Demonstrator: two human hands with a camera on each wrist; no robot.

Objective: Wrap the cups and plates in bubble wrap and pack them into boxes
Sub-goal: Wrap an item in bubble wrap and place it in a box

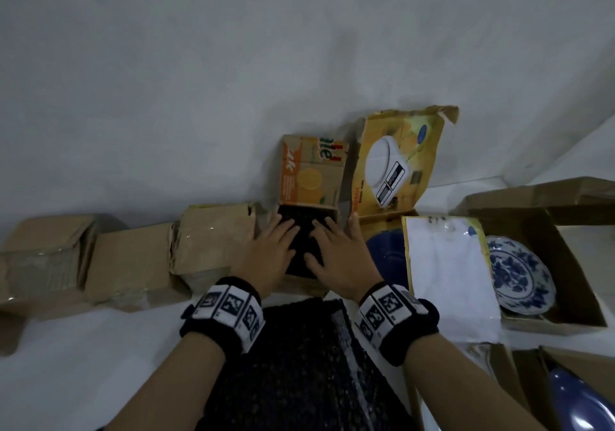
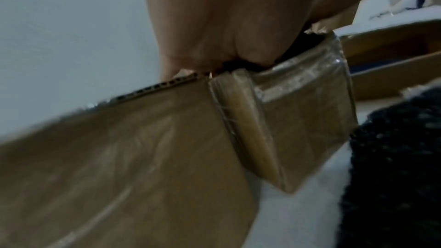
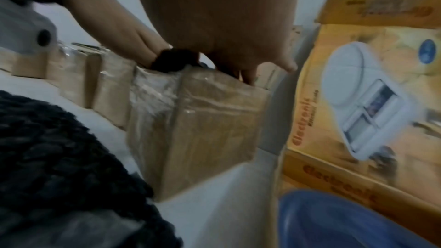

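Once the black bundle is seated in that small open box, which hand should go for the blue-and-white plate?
Right, probably. The blue-and-white plate lies in an open carton on the right hand's side; the left hand would have to cross over it. Both hands press flat on the black bundle.

I see matt brown corrugated cardboard on the small box, with glossy clear tape wrinkled over its corners. Dark bubble wrap looks plastic, bumpy, faintly shiny. Scale box is printed card, yellow, slightly glossy, edges frayed. Patterned plate looks glazed ceramic, smooth. White sheet reads as matt paper.
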